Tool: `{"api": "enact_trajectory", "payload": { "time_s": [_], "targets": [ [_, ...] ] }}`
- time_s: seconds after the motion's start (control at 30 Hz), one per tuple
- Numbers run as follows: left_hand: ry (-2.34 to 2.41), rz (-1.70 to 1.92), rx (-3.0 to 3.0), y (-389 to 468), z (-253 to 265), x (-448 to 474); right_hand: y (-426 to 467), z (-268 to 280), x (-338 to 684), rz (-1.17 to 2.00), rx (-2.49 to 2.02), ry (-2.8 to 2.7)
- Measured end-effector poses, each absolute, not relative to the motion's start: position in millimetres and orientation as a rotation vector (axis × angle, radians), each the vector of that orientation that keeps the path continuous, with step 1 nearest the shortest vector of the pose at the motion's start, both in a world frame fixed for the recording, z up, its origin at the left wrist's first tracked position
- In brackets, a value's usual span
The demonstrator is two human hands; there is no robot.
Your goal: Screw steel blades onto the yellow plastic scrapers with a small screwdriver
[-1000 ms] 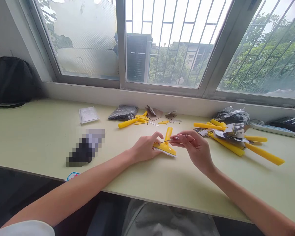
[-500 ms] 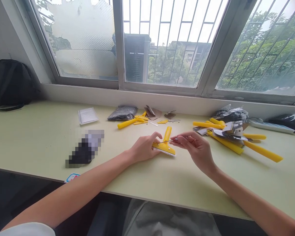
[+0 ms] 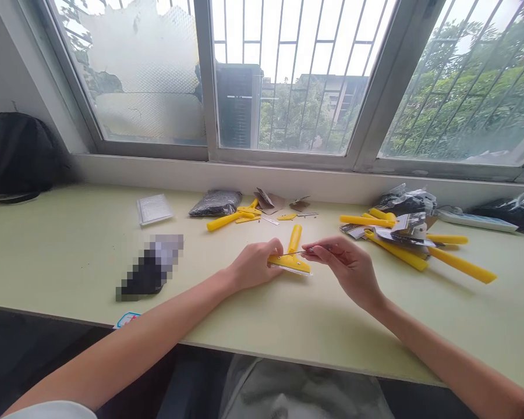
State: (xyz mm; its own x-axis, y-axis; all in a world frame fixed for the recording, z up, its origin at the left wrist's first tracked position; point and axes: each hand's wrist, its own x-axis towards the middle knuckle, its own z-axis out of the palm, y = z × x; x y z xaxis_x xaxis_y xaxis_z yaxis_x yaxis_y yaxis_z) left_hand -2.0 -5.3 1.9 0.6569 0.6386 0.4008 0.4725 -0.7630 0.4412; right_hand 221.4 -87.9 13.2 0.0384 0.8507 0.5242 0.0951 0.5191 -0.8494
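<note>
A yellow scraper with a wide head and a short handle is held just above the table by my left hand, which is closed around the left end of its head. Two small screws show on the head, and a pale blade edge runs along its near side. My right hand pinches a thin screwdriver. Its shaft points left across the scraper, with the tip at the head's left part near my left fingers. Most of the screwdriver's handle is hidden by my right fingers.
Behind my hands lie yellow scraper parts, a grey plastic-wrapped packet and cardboard scraps. A pile of yellow-handled scrapers is at the right. A clear flat case and a black bag stand left.
The view has shifted slightly. Both hands keep their grip on the scraper and the screwdriver, with hardly any movement between them.
</note>
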Motion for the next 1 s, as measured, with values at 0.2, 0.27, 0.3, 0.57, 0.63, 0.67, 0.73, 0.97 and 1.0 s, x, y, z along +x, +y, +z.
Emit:
{"api": "enact_trajectory", "payload": {
  "time_s": [0.2, 0.27, 0.3, 0.57, 0.63, 0.67, 0.73, 0.97, 1.0],
  "targets": [
    [0.865, 0.796, 2.566, -4.5, 2.5, -1.8, -86.2, 14.7, 221.9, 0.71, -0.879, -1.411],
    [0.867, 0.803, 2.58, -4.0, 2.4, -1.5, -85.9, 16.7, 222.4, 0.702, -0.877, -1.391],
    [0.868, 0.807, 2.589, -3.7, 2.4, -1.3, -85.6, 17.9, 222.8, 0.693, -0.874, -1.379],
    [0.896, 0.807, 2.591, -5.0, 2.9, -1.4, -83.4, 21.1, 225.4, 0.683, -0.86, -1.321],
    [0.911, 0.801, 2.564, -6.0, 3.3, -1.6, -83.7, 20.6, 224.6, 0.702, -0.867, -1.32],
    [0.911, 0.801, 2.556, -6.4, 3.5, -1.6, -83.9, 20.4, 224.0, 0.709, -0.868, -1.32],
    [0.903, 0.803, 2.554, -6.7, 3.8, -1.7, -84.1, 19.8, 222.7, 0.718, -0.865, -1.32],
    [0.895, 0.803, 2.576, -4.5, 1.9, -0.7, -81.7, 16.4, 221.9, 0.74, -0.875, -1.331],
    [0.889, 0.807, 2.585, -4.1, 1.5, -0.6, -81.5, 15.9, 222.3, 0.742, -0.874, -1.333]
  ]
}}
